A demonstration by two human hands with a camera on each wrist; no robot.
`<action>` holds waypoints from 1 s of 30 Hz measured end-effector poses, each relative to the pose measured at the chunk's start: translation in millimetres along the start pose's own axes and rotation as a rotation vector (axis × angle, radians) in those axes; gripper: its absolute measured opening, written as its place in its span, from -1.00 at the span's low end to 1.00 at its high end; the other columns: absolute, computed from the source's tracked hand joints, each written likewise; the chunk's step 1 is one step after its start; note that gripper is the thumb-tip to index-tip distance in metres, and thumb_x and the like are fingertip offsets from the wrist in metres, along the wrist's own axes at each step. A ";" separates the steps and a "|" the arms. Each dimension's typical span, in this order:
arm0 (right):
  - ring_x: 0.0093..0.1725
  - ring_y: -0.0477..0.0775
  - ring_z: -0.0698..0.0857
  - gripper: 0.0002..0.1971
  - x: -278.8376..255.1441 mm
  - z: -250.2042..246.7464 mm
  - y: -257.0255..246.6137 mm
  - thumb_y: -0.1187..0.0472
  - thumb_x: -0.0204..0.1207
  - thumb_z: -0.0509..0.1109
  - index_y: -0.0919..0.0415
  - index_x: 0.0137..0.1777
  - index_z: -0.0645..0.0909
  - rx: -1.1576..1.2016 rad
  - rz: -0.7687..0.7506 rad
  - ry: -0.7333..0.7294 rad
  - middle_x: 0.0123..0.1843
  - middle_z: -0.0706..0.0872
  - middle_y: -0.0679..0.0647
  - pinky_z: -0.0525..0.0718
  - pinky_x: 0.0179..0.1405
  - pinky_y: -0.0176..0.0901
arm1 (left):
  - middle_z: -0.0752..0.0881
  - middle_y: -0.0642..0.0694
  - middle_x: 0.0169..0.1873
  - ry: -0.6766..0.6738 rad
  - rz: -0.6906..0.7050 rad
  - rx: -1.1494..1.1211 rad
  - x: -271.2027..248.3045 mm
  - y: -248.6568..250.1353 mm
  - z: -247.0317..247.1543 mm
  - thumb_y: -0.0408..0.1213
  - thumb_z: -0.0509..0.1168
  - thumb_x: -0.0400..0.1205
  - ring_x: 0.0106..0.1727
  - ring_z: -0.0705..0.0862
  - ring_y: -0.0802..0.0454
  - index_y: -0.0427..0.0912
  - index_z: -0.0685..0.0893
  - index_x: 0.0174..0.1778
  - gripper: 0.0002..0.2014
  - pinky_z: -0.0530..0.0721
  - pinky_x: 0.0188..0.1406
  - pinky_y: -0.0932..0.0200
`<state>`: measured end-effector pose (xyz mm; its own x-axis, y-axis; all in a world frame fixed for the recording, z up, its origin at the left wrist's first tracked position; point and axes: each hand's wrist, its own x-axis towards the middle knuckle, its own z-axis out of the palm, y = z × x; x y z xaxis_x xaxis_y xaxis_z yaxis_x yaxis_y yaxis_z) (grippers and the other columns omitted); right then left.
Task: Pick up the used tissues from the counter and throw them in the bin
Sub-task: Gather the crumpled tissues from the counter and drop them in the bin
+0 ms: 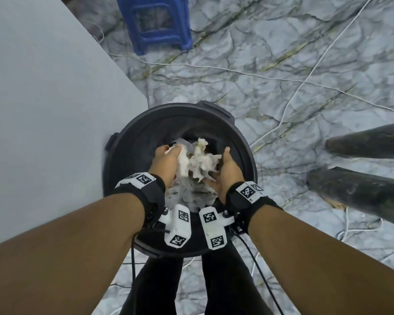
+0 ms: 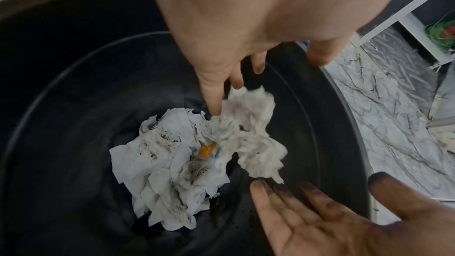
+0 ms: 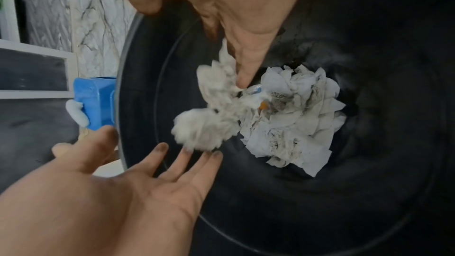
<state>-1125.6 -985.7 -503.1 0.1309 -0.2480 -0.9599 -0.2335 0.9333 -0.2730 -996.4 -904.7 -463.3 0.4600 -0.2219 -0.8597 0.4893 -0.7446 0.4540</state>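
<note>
Both hands are held over the open mouth of a round black bin (image 1: 241,142), which stands on a marbled floor (image 1: 282,64) just beside the grey desk (image 1: 43,98). The left hand (image 1: 163,163) and the right hand (image 1: 229,171) face each other with fingers straightened and spread, so both grips are apart and nothing is clamped. Between the palms a crumpled wad of used tissues (image 2: 248,135) is seen, blurred, touching a left fingertip (image 2: 215,108); whether it is otherwise supported cannot be told. Deeper in the bin, more soiled white tissues (image 2: 167,172) are piled. A blue stool (image 1: 155,21) is set farther off on the floor.
</note>
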 end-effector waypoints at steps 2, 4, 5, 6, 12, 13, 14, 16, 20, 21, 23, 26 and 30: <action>0.25 0.17 0.69 -0.35 -5.6 -1.7 0.9 -0.39 0.61 0.14 -0.01 0.55 0.50 -0.028 -0.025 0.020 0.42 0.62 0.06 0.80 -0.02 0.08 | 0.58 0.02 0.20 -0.007 0.006 0.001 -4.7 -1.2 -2.5 0.32 0.21 0.36 0.27 0.57 -0.08 0.13 0.40 0.40 -0.31 0.52 0.39 -0.21; 0.18 0.15 0.71 -0.41 -14.6 -6.4 1.2 -0.30 0.69 0.11 0.07 0.51 0.52 -0.070 -0.056 0.042 0.39 0.62 0.04 0.79 0.12 0.13 | 0.59 0.01 0.20 -0.005 0.009 0.013 -13.9 -0.5 -5.8 0.30 0.21 0.41 0.27 0.56 -0.06 0.12 0.42 0.37 -0.37 0.51 0.41 -0.20; 0.12 0.14 0.73 -0.45 -21.6 -9.1 0.6 -0.26 0.71 0.11 0.11 0.46 0.54 -0.091 -0.065 0.043 0.35 0.64 0.06 0.80 0.12 0.12 | 0.60 0.01 0.18 0.004 0.008 0.025 -21.0 1.8 -7.7 0.27 0.21 0.44 0.26 0.56 -0.05 0.11 0.45 0.32 -0.44 0.51 0.41 -0.20; 0.08 0.15 0.75 -0.48 -29.9 -12.5 0.4 -0.23 0.73 0.11 0.14 0.43 0.56 -0.121 -0.068 0.041 0.32 0.66 0.08 0.80 0.10 0.12 | 0.60 0.02 0.13 0.012 0.010 0.036 -29.4 5.1 -9.6 0.23 0.21 0.48 0.24 0.56 -0.04 0.10 0.50 0.24 -0.54 0.52 0.40 -0.19; -0.09 0.18 0.77 -0.67 -104.8 -40.5 -8.0 -0.05 0.70 0.30 0.17 0.23 0.67 -0.512 -0.211 0.006 0.05 0.76 0.14 0.80 0.06 0.18 | 0.64 -0.09 -0.12 -0.009 0.158 0.155 -95.8 44.1 -19.1 -0.06 0.21 0.59 0.05 0.62 -0.09 -0.01 0.59 -0.27 -0.83 0.59 0.30 -0.28; -0.08 0.14 0.76 -0.75 -121.5 -46.3 -11.8 -0.02 0.69 0.32 0.13 0.16 0.68 -0.638 -0.255 -0.015 0.01 0.77 0.10 0.78 0.07 0.15 | 0.67 -0.08 -0.03 0.000 0.191 0.164 -109.7 54.1 -22.0 -0.06 0.22 0.59 0.10 0.64 -0.08 -0.04 0.66 -0.12 -0.82 0.60 0.30 -0.25; -0.05 0.10 0.76 -0.83 -139.9 -53.6 -14.7 0.00 0.69 0.33 0.06 0.12 0.66 -0.765 -0.297 -0.042 0.00 0.77 0.05 0.76 0.07 0.08 | 0.68 -0.03 0.04 0.014 0.224 0.167 -123.4 63.6 -25.0 -0.06 0.23 0.60 0.15 0.65 -0.05 -0.03 0.68 0.05 -0.78 0.61 0.30 -0.20; -0.03 0.01 0.73 -0.92 -173.3 -71.2 -18.9 0.03 0.70 0.32 -0.04 0.08 0.61 -0.998 -0.387 -0.106 -0.02 0.76 -0.03 0.71 0.02 -0.11 | 0.67 0.07 0.07 0.032 0.305 0.163 -156.9 86.6 -32.4 -0.07 0.24 0.62 0.15 0.65 0.04 0.05 0.62 0.19 -0.75 0.62 0.28 -0.09; -0.06 -0.36 0.68 -0.91 -238.9 -102.1 -27.5 0.05 0.71 0.31 -0.18 0.10 0.61 -1.302 -0.449 -0.256 0.06 0.73 -0.19 0.61 -0.03 -0.43 | 0.69 0.09 0.08 0.029 0.502 0.124 -228.7 128.1 -54.4 -0.10 0.23 0.65 0.10 0.66 0.15 0.03 0.59 0.26 -0.73 0.63 0.12 0.19; -0.12 -0.43 0.67 -0.82 -256.3 -106.4 -30.9 0.09 0.71 0.33 -0.30 0.07 0.61 -1.321 -0.460 -0.288 0.02 0.73 -0.24 0.58 -0.09 -0.49 | 0.69 0.08 0.11 0.040 0.552 0.115 -247.3 136.1 -62.0 -0.11 0.23 0.66 0.10 0.65 0.16 0.00 0.59 0.28 -0.73 0.59 0.04 0.31; -0.07 -0.47 0.66 -0.57 -286.2 -110.4 -38.6 0.15 0.67 0.40 -0.59 -0.08 0.65 -1.339 -0.508 -0.323 -0.08 0.75 -0.42 0.63 -0.04 -0.42 | 0.69 0.09 0.14 0.074 0.650 0.094 -280.4 146.8 -78.6 -0.13 0.26 0.66 0.15 0.65 0.17 0.00 0.60 0.27 -0.73 0.55 0.06 0.36; 0.03 -0.46 0.67 -0.59 -325.4 -105.4 -56.5 0.02 0.59 0.47 -0.71 -0.13 0.59 -1.386 -0.649 -0.273 -0.09 0.66 -0.67 0.67 0.07 -0.39 | 0.71 0.10 0.13 0.113 0.763 0.080 -325.6 154.6 -108.0 -0.16 0.29 0.63 0.20 0.66 0.16 0.02 0.61 0.23 -0.75 0.57 0.29 0.17; -0.06 -0.29 0.74 -0.91 -386.9 -54.9 -85.6 0.05 0.62 0.44 -0.19 0.07 0.68 -1.398 -0.881 -0.280 0.01 0.81 -0.13 0.69 0.04 -0.35 | 0.71 0.11 0.14 0.147 0.900 0.085 -382.1 153.1 -151.9 -0.19 0.30 0.63 0.23 0.64 0.20 0.03 0.59 0.24 -0.75 0.55 0.28 0.21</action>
<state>-1209.2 -983.9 -111.9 0.7998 -0.3398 -0.4949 -0.6000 -0.4271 -0.6764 -984.7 -838.3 -29.8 0.7339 -0.6628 -0.1488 -0.1532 -0.3749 0.9143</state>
